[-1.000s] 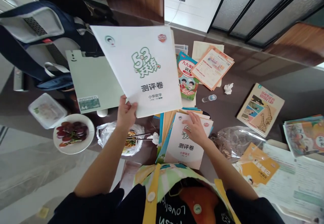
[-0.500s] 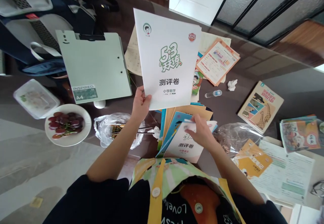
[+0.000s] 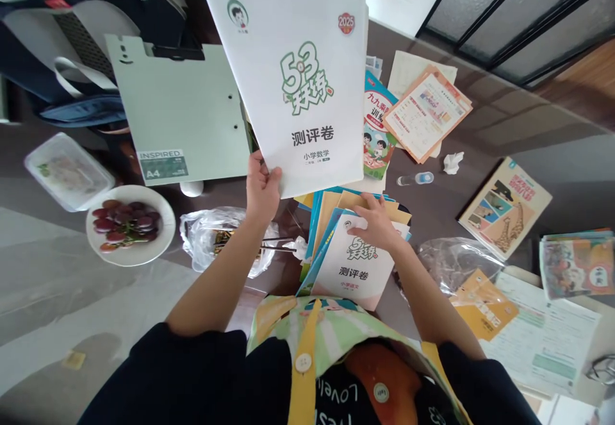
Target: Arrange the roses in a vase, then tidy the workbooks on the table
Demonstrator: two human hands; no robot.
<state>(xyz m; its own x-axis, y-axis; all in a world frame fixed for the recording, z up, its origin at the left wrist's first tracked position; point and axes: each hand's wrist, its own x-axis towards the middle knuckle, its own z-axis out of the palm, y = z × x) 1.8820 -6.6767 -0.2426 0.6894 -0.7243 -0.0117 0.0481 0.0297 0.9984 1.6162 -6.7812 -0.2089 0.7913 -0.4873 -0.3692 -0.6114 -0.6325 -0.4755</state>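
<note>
My left hand [image 3: 263, 188] pinches the lower left corner of a white test-paper booklet [image 3: 307, 85] with a green "53" logo, lifted above the table. Below it, a second white test booklet [image 3: 353, 268] with a pinkish bottom lies on top of a stack of blue and tan books [image 3: 323, 220], close to my body. My right hand [image 3: 377, 223] rests over the top edge of this stack, fingers spread apart. Part of the lower booklet's print is hidden under that hand.
At left are a pale green A4 clipboard [image 3: 187, 111], a backpack [image 3: 96, 40], a plate of grapes [image 3: 129, 261], a plastic container [image 3: 67, 172] and a plastic bag [image 3: 196, 245]. Rightward lie orange-edged papers [image 3: 427, 114], a small bottle [image 3: 416, 179] and a giraffe-cover book [image 3: 507, 207].
My left hand has brought the white booklet nearer and slightly left, uncovering a red-and-blue book behind it. My right hand's fingers have loosened and spread over the stack.
</note>
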